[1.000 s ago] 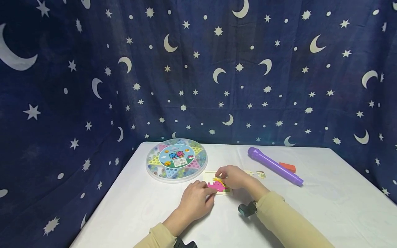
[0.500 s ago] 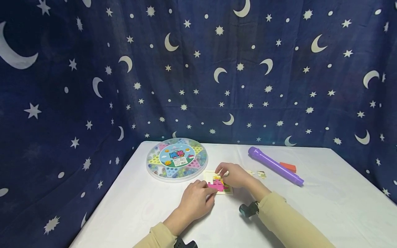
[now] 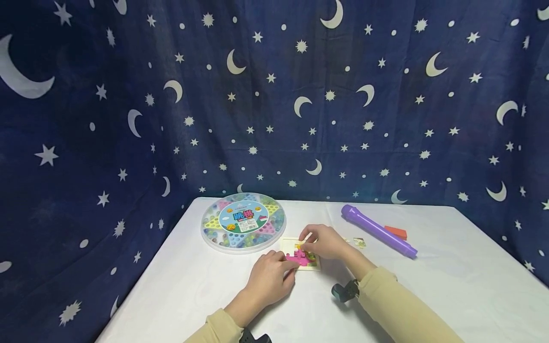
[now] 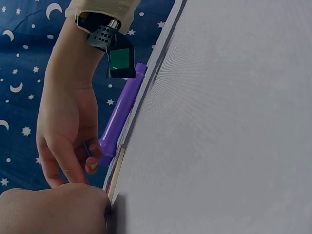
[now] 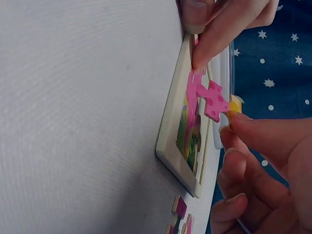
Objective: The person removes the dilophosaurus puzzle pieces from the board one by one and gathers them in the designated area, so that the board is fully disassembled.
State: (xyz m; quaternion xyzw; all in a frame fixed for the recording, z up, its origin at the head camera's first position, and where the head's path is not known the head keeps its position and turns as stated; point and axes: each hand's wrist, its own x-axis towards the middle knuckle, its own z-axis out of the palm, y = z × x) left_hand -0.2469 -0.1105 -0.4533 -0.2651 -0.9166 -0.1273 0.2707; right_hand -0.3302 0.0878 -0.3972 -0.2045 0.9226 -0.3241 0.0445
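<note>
In the head view, my right hand (image 3: 322,242) is over the small jigsaw puzzle board (image 5: 170,153), pinching a pink spotted puzzle piece (image 5: 214,101) with a yellow end between thumb and fingertip. The piece stands tilted above the partly filled pale frame, its lower part close to the pink pieces lying there; whether it touches them is hard to tell. My left hand (image 3: 270,276) holds the board at its left side, one finger pressing on the pink area and another digit at the edge. The left wrist view shows the board only as a thin edge.
A round Chinese checkers set (image 3: 214,240) with marbles lies behind left. Behind right are a purple stick (image 3: 379,231) and a red block (image 3: 395,232). Loose puzzle pieces (image 3: 359,242) lie right of the board. A starry blue curtain (image 3: 274,95) surrounds the white table.
A second ago the right hand held the piece's yellow part low over the board; the hand has shifted slightly and the piece has turned. The left hand stays in place.
</note>
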